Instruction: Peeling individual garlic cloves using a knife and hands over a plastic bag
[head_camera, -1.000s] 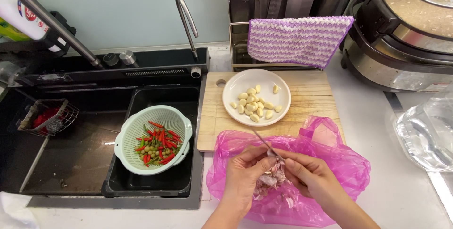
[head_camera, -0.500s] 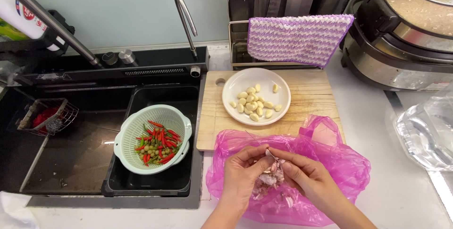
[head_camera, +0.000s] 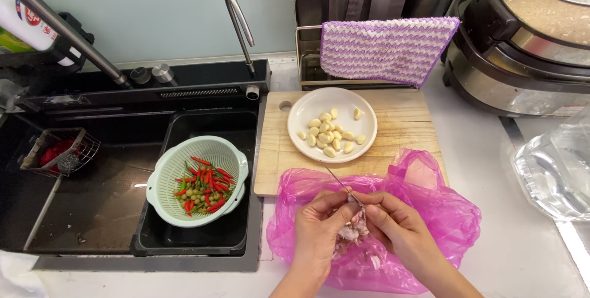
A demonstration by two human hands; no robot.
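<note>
Low in the centre of the frame, the left hand (head_camera: 319, 227) and right hand (head_camera: 393, 224) meet over a pink plastic bag (head_camera: 442, 212) spread on the white worktop (head_camera: 491, 150). The left grip is closed on a garlic clove (head_camera: 351, 230) with loose papery skin; the right grip is pinched on a thin knife (head_camera: 339, 182), its blade pointing up-left. Above them, a wooden cutting board (head_camera: 405, 126) carries a white plate (head_camera: 313, 107) of peeled cloves (head_camera: 329, 133). At centre left, a pale green colander (head_camera: 165, 178) of red and green chillies (head_camera: 203, 188) sits in the black sink (head_camera: 92, 199).
</note>
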